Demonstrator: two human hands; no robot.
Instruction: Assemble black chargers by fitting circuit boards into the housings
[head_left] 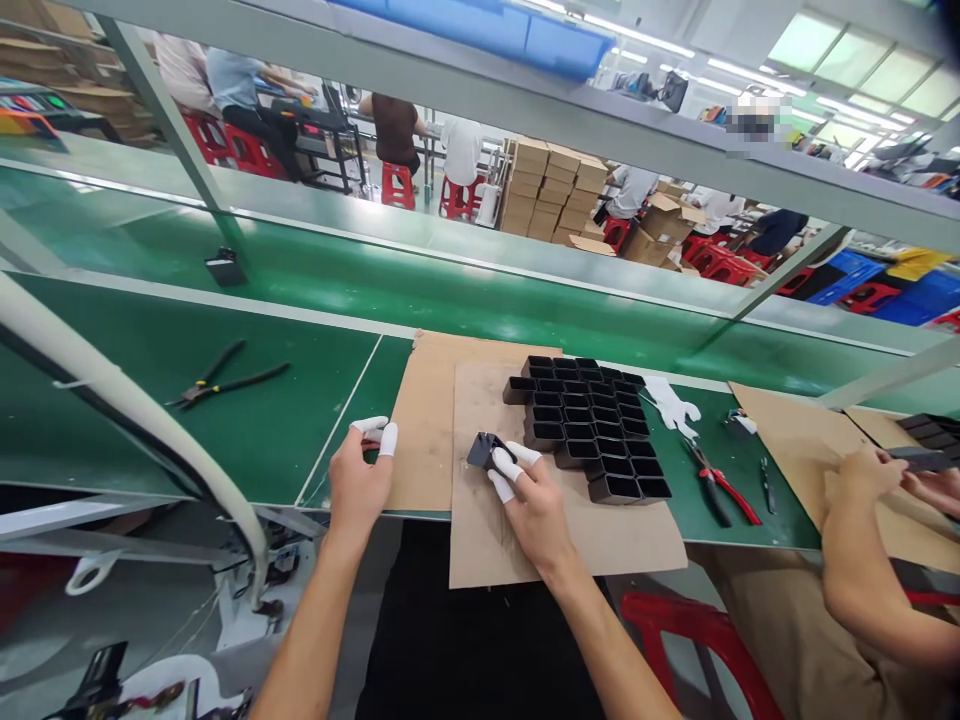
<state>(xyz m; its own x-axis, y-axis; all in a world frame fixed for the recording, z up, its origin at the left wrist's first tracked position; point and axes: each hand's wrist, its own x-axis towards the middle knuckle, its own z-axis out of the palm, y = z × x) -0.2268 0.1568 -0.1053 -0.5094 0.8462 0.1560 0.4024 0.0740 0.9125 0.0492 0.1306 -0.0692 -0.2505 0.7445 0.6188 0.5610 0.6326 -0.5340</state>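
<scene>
My right hand, with white finger cots on its fingertips, grips a small black plug housing with short metal prongs on top, just above the brown cardboard sheet. To its left, my left hand also wears white finger cots. Its fingers are curled together, with a small dark reddish bit showing between them that I cannot make out. Several black open-topped rectangular cases stand in close rows on the cardboard, right beyond my right hand.
Red-handled pliers, a white glove and a small cutter lie on the right. Black-handled pliers lie left. A black part sits on the green conveyor belt. At far right, a co-worker's hands hold a dark part.
</scene>
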